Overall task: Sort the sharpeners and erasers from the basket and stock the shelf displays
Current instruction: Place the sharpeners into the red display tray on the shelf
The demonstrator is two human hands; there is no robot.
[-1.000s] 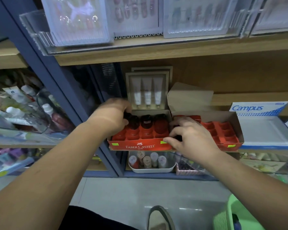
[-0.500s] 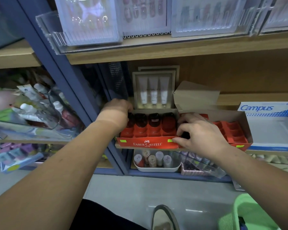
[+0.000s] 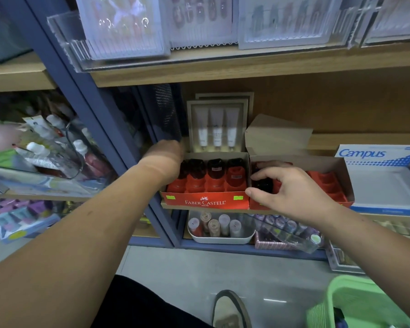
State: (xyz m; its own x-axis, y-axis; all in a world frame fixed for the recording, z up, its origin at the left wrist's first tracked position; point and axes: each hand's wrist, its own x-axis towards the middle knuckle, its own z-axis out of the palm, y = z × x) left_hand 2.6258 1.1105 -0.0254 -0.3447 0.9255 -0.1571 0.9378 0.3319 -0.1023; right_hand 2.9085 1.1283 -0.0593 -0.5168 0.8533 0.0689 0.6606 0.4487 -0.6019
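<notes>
1. At the left end of the right display box (image 3: 322, 162), the right hand's fingertips (image 3: 273, 165) and thumb are curled round a dark sharpener (image 3: 262, 183). They pinch it low over the box's first column of red cells.
2. The right hand (image 3: 294, 192) has shifted since a second ago. It was then bunched over the seam between the two boxes with the sharpener mostly covered. It now reaches further into the right box, and the sharpener shows plainly between thumb and fingers.
3. The left hand (image 3: 168, 159) stays at the back left corner of the Faber-Castell box (image 3: 205, 202), its back towards the camera. Its fingers are hidden, so I cannot tell whether they grip or merely steady the box.
4. The Faber-Castell box carries a back row of dark-topped sharpeners. Its front cells are probably empty, though the blur leaves that unsure.
5. My reading is that the sharpener is being seated and is not yet released. The right box has many bare cells beyond the hand, so stocking is at an early stage.
6. The green basket (image 3: 355, 301) sits low at the right, well apart from the boxes, for the next pick.
</notes>
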